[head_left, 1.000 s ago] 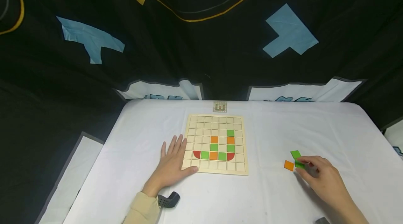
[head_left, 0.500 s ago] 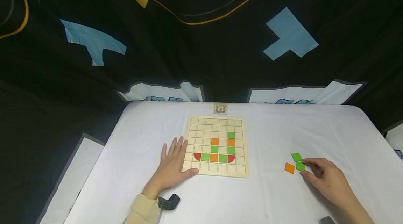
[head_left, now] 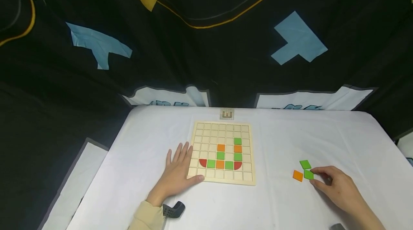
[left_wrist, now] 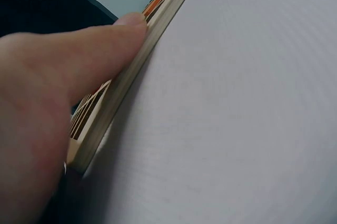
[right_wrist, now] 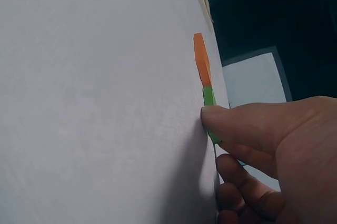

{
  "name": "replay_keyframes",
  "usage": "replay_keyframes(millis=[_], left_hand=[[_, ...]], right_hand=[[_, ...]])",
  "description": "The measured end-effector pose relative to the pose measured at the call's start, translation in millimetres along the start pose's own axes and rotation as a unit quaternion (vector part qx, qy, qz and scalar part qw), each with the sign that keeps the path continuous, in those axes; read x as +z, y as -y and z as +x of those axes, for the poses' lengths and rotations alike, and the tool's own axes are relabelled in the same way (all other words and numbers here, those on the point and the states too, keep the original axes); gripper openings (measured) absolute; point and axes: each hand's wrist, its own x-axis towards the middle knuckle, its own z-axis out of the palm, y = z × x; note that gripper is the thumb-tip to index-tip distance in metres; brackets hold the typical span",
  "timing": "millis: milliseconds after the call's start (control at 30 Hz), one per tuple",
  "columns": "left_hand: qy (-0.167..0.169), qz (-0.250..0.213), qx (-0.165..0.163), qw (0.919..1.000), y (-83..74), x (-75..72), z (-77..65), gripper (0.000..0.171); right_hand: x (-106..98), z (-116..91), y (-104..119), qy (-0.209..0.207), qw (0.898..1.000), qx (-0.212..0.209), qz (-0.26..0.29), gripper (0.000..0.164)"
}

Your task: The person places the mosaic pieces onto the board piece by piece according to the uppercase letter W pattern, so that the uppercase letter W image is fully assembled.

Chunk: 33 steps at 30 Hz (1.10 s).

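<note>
My left hand (head_left: 175,176) lies flat with spread fingers along the left side of a wooden grid board (head_left: 201,138). Its thumb rests over the board's near edge, which the left wrist view shows close up. Set in the board are green and orange square tiles and two red quarter-round tiles (head_left: 237,165). To the right of the board, my right hand (head_left: 335,187) pinches a green tile (head_left: 308,174) at its right side between thumb and forefinger, low over the cloth. Another green tile (head_left: 305,164) and an orange tile (head_left: 298,175) lie beside it.
A small patterned card (head_left: 227,114) lies behind the board at the table's far edge. White cloth (head_left: 274,144) covers the table. A dark cloth (head_left: 226,61) with blue and yellow shapes hangs behind it.
My right hand has shifted slightly right, uncovering more of the green tile, which now sits a little farther from the other green tile. The left hand stays on the board; the head view tilts slightly.
</note>
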Motion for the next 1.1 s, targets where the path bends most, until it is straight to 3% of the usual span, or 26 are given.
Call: replay_keyframes(millis=[733,1100], left_hand=[[0.010,0.002,-0.001,0.9999,-2.8,-0.2,-1.7,0.109],[0.008,0.006,-0.001,1.0000,-2.4,-2.6,-1.8,0.108]], right_hand=[[-4,-5,1,-0.009,1.000,0.013,0.004,0.038],[-2,-7,27,-0.058,0.997,-0.044,0.030,0.030]])
